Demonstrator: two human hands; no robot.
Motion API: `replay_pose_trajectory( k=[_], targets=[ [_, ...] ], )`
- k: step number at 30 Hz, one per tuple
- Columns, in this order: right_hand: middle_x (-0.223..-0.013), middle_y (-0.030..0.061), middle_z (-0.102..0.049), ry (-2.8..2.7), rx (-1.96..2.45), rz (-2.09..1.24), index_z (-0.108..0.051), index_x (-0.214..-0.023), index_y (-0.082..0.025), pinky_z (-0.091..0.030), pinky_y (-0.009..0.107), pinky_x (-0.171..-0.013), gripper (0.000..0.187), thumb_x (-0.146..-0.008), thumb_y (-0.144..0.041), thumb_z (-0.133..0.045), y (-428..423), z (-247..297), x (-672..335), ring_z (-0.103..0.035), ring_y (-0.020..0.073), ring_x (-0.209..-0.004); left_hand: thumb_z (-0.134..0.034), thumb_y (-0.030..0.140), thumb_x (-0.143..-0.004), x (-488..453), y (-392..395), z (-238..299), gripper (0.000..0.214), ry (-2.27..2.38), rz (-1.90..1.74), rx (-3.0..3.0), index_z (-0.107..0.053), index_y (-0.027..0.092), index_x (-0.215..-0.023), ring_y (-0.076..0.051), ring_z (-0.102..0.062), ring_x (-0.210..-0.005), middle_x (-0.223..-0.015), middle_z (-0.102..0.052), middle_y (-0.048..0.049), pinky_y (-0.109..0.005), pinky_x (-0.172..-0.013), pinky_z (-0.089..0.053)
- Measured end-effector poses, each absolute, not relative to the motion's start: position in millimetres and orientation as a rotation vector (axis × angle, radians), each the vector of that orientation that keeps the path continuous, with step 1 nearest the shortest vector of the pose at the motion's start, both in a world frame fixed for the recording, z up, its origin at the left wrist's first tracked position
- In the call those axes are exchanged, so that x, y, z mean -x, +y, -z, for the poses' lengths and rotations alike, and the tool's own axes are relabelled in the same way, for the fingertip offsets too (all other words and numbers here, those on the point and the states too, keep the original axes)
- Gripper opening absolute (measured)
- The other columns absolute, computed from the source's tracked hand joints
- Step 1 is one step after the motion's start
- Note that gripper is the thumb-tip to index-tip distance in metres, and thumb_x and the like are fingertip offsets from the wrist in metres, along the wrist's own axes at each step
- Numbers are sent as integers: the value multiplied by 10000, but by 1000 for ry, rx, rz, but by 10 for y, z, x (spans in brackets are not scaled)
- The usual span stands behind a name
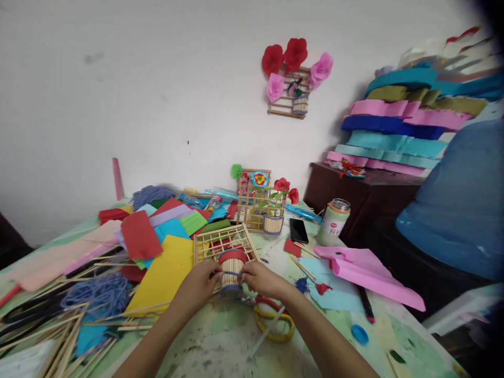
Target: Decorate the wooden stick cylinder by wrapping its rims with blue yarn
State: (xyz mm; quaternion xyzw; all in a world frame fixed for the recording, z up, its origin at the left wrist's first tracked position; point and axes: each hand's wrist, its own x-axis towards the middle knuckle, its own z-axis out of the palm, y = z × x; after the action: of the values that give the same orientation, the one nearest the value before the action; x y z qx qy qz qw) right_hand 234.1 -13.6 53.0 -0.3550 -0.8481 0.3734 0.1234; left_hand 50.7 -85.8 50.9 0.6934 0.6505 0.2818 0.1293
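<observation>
- left hand [205,275]: at the left side of the cup, palm down, fingers bent and thumb closed in a pinch on the yarn.
- right hand [255,274]: at the right side of the cup, thumb and fingertips pinched together on the yarn, other fingers curled.
- yarn [231,273]: blue, runs across the cup's middle from one hand to the other.
- cup [232,262]: made of pale sticks, red at the top, blue band low down. between both hands, roughly upright.
- frame [252,241]: stick lattice, leaning just beyond the hands, behind the cup. whether the cup is fixed to it, cannot tell.
- yellow sheet [161,273]: just left of the left hand, coloured papers piled beyond it.
- blue yarn bundle [96,294]: well left of the left hand, loose sticks [66,336] on the near side of it.
- yellow-handled tool [281,336]: nearer the body than the right hand, beside the right forearm, white rod [268,333] across it.
- pink paper [374,275]: right of the right hand, marker [366,304] partly under it.
- phone [298,230]: beyond the right hand, jar [334,220] to its right.
- flower frame [252,198]: standing straight beyond the hands.
</observation>
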Motion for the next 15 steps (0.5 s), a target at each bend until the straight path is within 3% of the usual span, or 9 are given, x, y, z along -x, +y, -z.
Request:
replay_pose_trajectory(
  k=[3,8,15],
  targets=[
    [-597,0,-569,-2344,1104,-1064,-626,-651,-109,-327,165,-551,165,-734,-116,-483,86,-444,-2288,-471,79,-567,-472,272,-772,-419,-622,-481,192,1981,-847,-1860,-629,170,-728,-211,-562,-774,-772,-644,-64,-280,-673,-372],
    [-472,-12,-505,-2122,1253,-1093,-611,-590,-111,-317,176,-497,282,-803,-214,-458,289,-204,-2236,-433,78,-468,-506,339,-720,-314,-379,-360,233,1913,-882,-1781,-626,161,-630,-192,-550,-634,-596,-603,-28,-259,-583,-340],
    [-462,-24,-467,-1938,1318,-1036,-592,-526,-121,-258,195,-489,230,-714,-252,-568,388,-12,-2169,-373,78,-479,-572,452,-615,-236,-274,-144,305,1761,-1019,-1587,-615,150,-609,-191,-535,-604,-584,-591,-22,-272,-567,-372]
  ],
)
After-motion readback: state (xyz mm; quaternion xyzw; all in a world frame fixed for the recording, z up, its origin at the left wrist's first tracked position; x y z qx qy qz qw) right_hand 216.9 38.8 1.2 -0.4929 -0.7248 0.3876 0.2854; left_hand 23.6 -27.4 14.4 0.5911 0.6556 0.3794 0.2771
